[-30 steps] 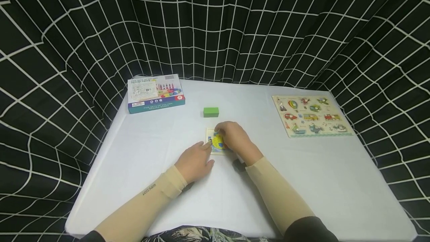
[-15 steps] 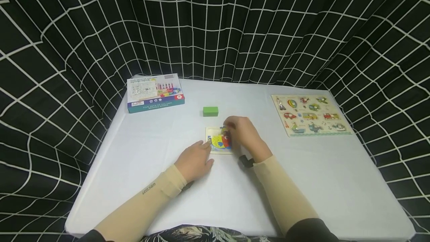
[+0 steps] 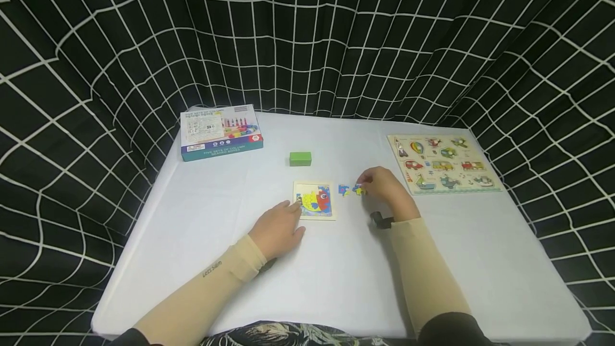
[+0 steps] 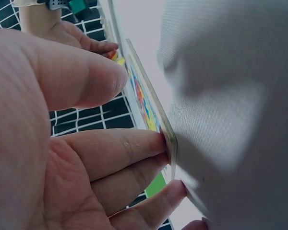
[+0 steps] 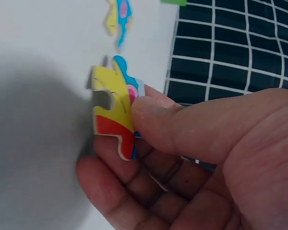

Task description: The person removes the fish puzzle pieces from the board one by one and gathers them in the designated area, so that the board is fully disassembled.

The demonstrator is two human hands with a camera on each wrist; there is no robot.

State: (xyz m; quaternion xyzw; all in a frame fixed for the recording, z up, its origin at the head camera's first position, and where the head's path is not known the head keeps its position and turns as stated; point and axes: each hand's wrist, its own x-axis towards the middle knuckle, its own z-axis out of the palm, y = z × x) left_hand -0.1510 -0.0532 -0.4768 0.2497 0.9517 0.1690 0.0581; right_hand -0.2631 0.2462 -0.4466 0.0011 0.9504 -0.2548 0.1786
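Note:
A small square jigsaw board (image 3: 333, 208) with a yellow, red and blue picture lies flat near the middle of the table. At its left edge rests my left hand (image 3: 278, 231); the left wrist view shows extended fingers touching the board's rim (image 4: 151, 98), with the thumb apart. To the right of the board, my right hand (image 3: 384, 187) pinches a yellow, red and blue jigsaw piece (image 5: 113, 103) between thumb and fingers, low over the white cloth. Another loose jigsaw piece (image 3: 343, 190), blue and yellow, lies between the board and the right hand.
Behind the board sits a green block (image 3: 300, 159). A boxed bead set (image 3: 222, 132) lies at the back left. At the right is a larger wooden vehicle puzzle board (image 3: 444, 164). Black curtains (image 3: 307, 36) with a white grid surround the white-covered table (image 3: 230, 191).
My right hand has moved from over the jigsaw board to its right, carrying a piece. The board's red part and the other loose piece now show. My left hand has stayed in place.

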